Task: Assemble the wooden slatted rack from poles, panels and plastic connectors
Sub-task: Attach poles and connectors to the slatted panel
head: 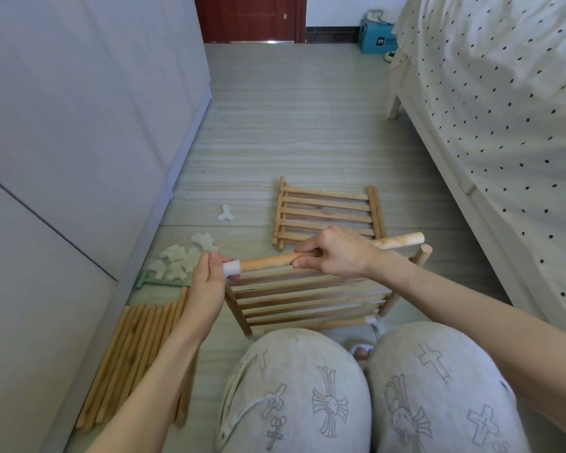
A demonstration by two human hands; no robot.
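Person's crouched over a half-built rack (307,299). Right hand (337,253) grips a pole (268,261) mid-air above it, left hand (209,276) holds a white connector (232,268) on its end. Spare connectors (177,259) left, slatted panel (327,214) beyond.

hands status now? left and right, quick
Left hand: pinching the white connector on the pole's end.
Right hand: gripping the pole.
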